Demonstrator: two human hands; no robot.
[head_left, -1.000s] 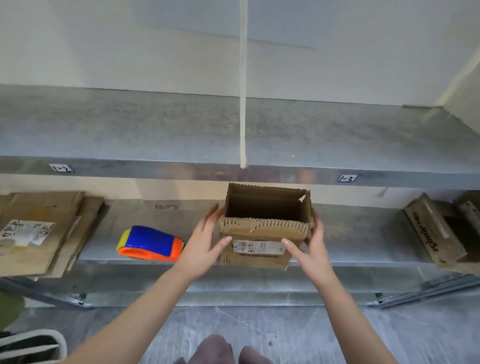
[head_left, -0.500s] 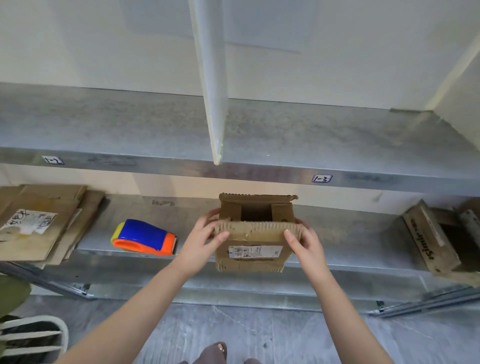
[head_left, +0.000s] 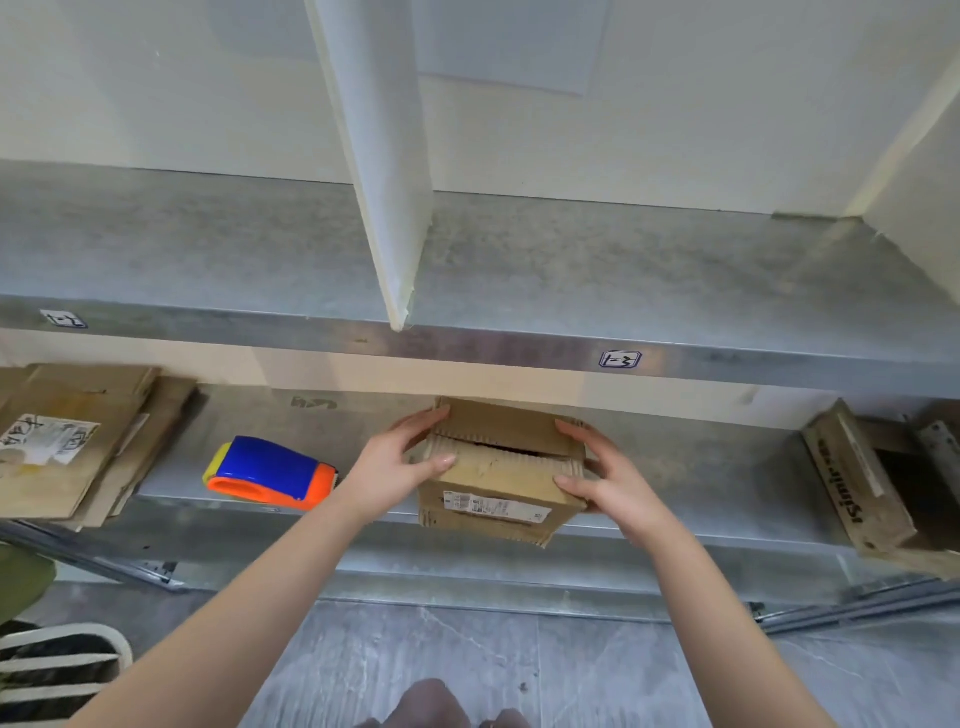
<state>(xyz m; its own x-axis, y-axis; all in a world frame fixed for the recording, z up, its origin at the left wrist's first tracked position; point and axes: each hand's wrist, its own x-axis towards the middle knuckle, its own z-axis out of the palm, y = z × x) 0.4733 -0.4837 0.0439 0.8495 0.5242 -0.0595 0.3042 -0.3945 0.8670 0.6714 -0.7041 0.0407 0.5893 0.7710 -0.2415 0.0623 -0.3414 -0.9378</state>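
one wide-angle view from the person's head, facing forward and slightly down at a metal shelf unit (head_left: 467, 353). it sits close: both forearms run in from the near edge to the cardboard box (head_left: 498, 483) at centre, and the floor (head_left: 519, 665) fills the near strip.

Metal lower shelf (head_left: 701, 467): flattened cartons (head_left: 67, 441) left, tape dispenser (head_left: 270, 473), cardboard box (head_left: 498, 483) at front edge, printed box (head_left: 857, 478) right.
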